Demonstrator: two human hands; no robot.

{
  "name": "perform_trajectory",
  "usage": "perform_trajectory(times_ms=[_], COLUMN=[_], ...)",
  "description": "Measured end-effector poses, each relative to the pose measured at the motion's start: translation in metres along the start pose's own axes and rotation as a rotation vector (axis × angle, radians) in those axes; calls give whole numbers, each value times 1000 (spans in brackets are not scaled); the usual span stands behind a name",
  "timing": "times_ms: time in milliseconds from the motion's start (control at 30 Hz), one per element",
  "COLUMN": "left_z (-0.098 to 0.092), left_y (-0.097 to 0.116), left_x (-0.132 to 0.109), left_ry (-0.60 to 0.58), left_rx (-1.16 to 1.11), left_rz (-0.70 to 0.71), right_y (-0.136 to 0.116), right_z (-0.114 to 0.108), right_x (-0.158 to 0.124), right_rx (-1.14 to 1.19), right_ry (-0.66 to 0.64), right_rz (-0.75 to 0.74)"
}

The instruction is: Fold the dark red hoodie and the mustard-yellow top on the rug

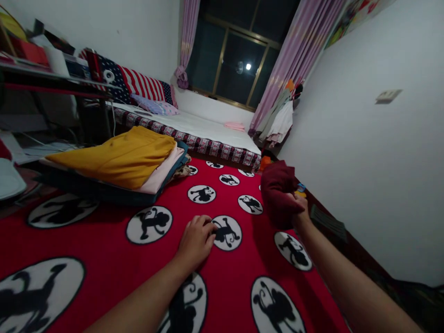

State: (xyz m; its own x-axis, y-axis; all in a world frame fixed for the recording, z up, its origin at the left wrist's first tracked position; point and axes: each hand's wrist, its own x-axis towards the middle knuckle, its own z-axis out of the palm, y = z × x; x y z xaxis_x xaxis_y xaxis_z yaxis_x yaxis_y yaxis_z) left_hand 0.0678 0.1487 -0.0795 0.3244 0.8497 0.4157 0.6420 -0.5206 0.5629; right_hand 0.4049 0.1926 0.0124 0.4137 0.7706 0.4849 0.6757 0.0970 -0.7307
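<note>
- Currently, dark red cloth (277, 194) sits at the right, out over the far right part of the red blanket (236, 273), near the wall (367, 166). Looks raised; can't tell whether its lowest edge brushes the blanket.
- Shape: bunched or folded into a thick bundle, likely a garment, exact type unclear.
- Handling (judgement): light, soft, floppy, no stiffness of its own. Matte face, so probably not slippery. Nothing fragile; worst case is creasing or layers slipping apart.
- Where to hold: best by an edge or corner with all layers pinched together; a second grip at the opposite edge would keep it flat. One-sided hold lets the rest sag.
- Right hand (300, 207): closed around the near right side of the cloth, arm stretched well forward. Fingers mostly hidden by fabric, so exact finger placement can't be told.
- Left hand (197, 236): holds nothing. Palm down on the blanket, fingers loosely bent and close together, fingertips at the edge of a white monkey circle (227, 232). Well apart from the cloth.
- Around: clothes stack at left on the blanket, yellow garment (128, 152) on top, pale pink layer (161, 173) and dark ones under; bed (201, 124) beyond.
</note>
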Motion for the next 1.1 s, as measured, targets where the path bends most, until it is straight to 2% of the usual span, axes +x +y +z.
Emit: perform_trajectory(times_ms=[133,233,367,467,567,667,767,867,1000,1033,1100], left_z=[-2,-2,0,0,-1,-1,0,0,0,-1,-1], left_y=[0,-1,-2,-1,1,1,0,0,-1,-1,-1], left_x=[2,2,2,2,2,1,1,2,2,2,2], left_ry=[-23,-39,-45,-48,-46,-48,-44,-38,-40,-39,-35], left_rx=[-38,-48,-55,-59,-47,-35,-28,-22,-23,-25,-28], left_rz=[-40,-56,-72,-81,-77,-73,-66,-59,-58,-58,-56], right_y=[-5,-3,14,25,26,17,6,-3,-8,-9,-11], right_z=[29,65,117,142,148,147,148,154,168,173,182], right_x=[86,111,91,63,43,36,37,41,36,32,22], right_rx=[-220,-348,-475,-551,-670,-764,-805,-809,-754,-745,-755], right_ry=[-9,-105,-226,-236,-282,-448,-555,-463,-204,-180,-211], right_rz=[13,35,102,73,-146,-420,-539,-445,-225,-208,-227])
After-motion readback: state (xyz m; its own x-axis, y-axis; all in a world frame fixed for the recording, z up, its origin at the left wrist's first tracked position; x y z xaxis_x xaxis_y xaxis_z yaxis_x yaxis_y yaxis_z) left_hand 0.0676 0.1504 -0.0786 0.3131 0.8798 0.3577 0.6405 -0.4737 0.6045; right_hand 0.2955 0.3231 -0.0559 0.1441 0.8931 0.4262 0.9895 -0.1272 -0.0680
